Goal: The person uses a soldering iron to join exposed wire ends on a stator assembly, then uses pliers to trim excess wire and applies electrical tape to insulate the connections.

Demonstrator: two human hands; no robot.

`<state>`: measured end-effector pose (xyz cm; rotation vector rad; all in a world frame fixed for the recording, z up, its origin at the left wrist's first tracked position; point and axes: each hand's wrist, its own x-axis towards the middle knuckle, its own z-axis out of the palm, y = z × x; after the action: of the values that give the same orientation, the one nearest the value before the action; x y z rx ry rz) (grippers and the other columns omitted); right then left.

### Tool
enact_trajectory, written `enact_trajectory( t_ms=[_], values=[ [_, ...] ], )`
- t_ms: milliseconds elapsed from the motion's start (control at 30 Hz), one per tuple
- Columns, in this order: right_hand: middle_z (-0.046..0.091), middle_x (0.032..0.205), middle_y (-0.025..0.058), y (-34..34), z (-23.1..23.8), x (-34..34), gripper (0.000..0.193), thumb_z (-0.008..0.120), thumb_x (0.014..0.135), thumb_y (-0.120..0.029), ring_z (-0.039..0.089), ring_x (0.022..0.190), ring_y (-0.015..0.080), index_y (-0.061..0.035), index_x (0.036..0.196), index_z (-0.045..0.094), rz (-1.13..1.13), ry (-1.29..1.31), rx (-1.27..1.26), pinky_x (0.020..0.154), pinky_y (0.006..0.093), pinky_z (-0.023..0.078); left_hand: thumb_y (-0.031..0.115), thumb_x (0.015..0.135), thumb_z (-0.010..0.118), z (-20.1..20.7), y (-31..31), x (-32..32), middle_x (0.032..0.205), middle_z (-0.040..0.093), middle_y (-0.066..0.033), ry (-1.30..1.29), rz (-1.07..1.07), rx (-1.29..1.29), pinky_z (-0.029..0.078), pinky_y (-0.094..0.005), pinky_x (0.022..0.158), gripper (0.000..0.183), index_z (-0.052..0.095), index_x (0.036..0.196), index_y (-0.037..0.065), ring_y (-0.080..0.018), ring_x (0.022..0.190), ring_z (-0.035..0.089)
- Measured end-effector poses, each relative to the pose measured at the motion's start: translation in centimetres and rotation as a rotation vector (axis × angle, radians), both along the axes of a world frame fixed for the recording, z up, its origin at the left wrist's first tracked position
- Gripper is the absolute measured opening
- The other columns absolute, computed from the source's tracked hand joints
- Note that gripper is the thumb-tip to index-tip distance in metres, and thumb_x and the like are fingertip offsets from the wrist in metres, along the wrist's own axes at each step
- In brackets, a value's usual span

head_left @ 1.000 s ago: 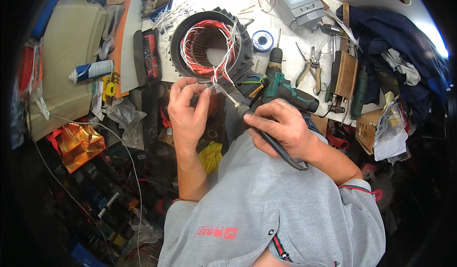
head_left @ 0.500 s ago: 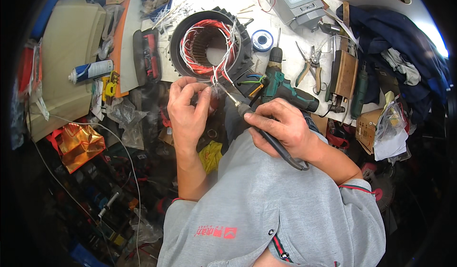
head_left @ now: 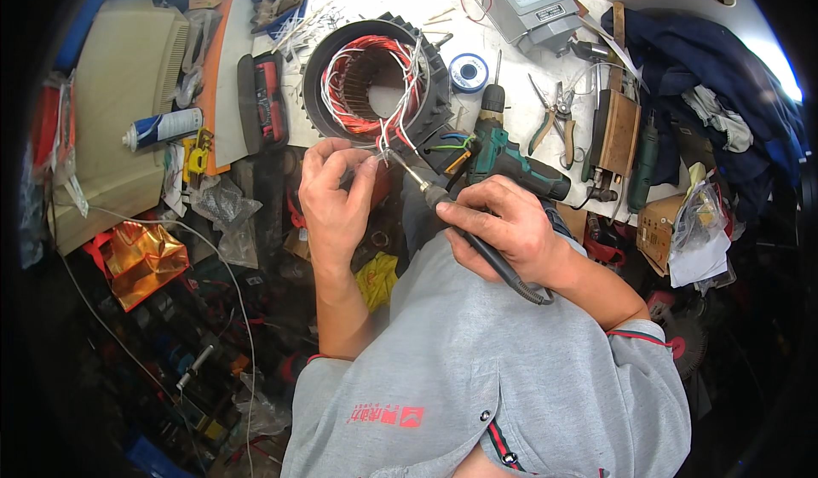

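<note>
A soldering iron [head_left: 467, 233] with a black handle lies in the grip of my right hand [head_left: 509, 227]. Its metal tip points up and left, at the ends of several white and red wires [head_left: 390, 130]. Those wires come out of a motor stator [head_left: 317, 86], a dark finned housing with red and white windings inside. Thumb and fingers of my left hand [head_left: 336, 184] are pinched together at the wire ends, beside the tip. What exactly sits between these fingertips is too small to see fully, but it appears to be a wire.
A roll of solder [head_left: 482, 62] and a green cordless drill [head_left: 521, 169] lie right of the stator. Beyond them are pliers [head_left: 540, 130] and a grey analog meter [head_left: 530, 9]. A red-and-black multimeter [head_left: 271, 99] and a spray can [head_left: 164, 129] are at left. A cable [head_left: 230, 278] hangs below.
Both hands hold almost the same place. The wire ends and iron tip have shifted only very slightly.
</note>
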<state>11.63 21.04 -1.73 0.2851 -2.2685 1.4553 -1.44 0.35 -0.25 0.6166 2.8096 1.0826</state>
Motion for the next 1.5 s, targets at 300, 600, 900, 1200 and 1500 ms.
enact_trajectory(
  t_ms=[300, 600, 900, 1200, 1500],
  values=[
    [0.064, 0.091, 0.0104, -0.01, 0.01, -0.18, 0.041, 0.081, 0.071, 0.001, 0.063, 0.070, 0.0248, -0.0009, 0.111, 0.073, -0.003, 0.022, -0.001, 0.060, 0.0348, 0.052, 0.006, 0.084, 0.079, -0.11, 0.01, -0.02, 0.107, 0.067, -0.0163, 0.011, 0.003, -0.002, 0.053, -0.0400, 0.087, 0.014, 0.076, 0.097, 0.002, -0.0305, 0.098, 0.065],
    [0.064, 0.090, 0.0102, -0.04, 0.05, -0.27, 0.041, 0.081, 0.071, 0.001, 0.063, 0.069, 0.0250, -0.0008, 0.110, 0.073, -0.009, 0.037, -0.007, 0.060, 0.0349, 0.053, 0.006, 0.084, 0.080, -0.14, 0.01, -0.03, 0.107, 0.066, -0.0154, 0.012, 0.000, -0.002, 0.053, -0.0398, 0.087, 0.014, 0.076, 0.097, 0.003, -0.0302, 0.098, 0.065],
    [0.064, 0.089, 0.0103, 0.01, 0.16, -0.28, 0.040, 0.081, 0.070, 0.001, 0.062, 0.069, 0.0252, -0.0002, 0.109, 0.073, -0.004, 0.037, -0.006, 0.060, 0.0353, 0.053, 0.006, 0.083, 0.080, -0.16, -0.06, 0.03, 0.107, 0.066, -0.0163, 0.006, 0.000, -0.008, 0.052, -0.0404, 0.088, 0.014, 0.076, 0.096, 0.003, -0.0307, 0.100, 0.065],
    [0.065, 0.094, 0.0110, 0.06, -0.22, 0.14, 0.048, 0.083, 0.069, 0.002, 0.064, 0.072, 0.0244, -0.0033, 0.115, 0.073, 0.009, 0.012, -0.001, 0.063, 0.0348, 0.053, 0.007, 0.085, 0.079, -0.26, -0.51, -0.01, 0.110, 0.066, -0.0174, -0.050, 0.023, 0.040, 0.053, -0.0395, 0.090, 0.013, 0.076, 0.097, 0.002, -0.0302, 0.102, 0.066],
    [0.064, 0.090, 0.0106, -0.04, 0.08, -0.06, 0.042, 0.082, 0.070, 0.001, 0.063, 0.071, 0.0251, -0.0014, 0.111, 0.073, 0.004, 0.025, -0.006, 0.062, 0.0354, 0.053, 0.007, 0.086, 0.079, -0.31, -0.70, -0.02, 0.111, 0.067, -0.0184, -0.036, 0.006, 0.041, 0.053, -0.0398, 0.090, 0.014, 0.075, 0.098, 0.002, -0.0309, 0.103, 0.066]
  ],
)
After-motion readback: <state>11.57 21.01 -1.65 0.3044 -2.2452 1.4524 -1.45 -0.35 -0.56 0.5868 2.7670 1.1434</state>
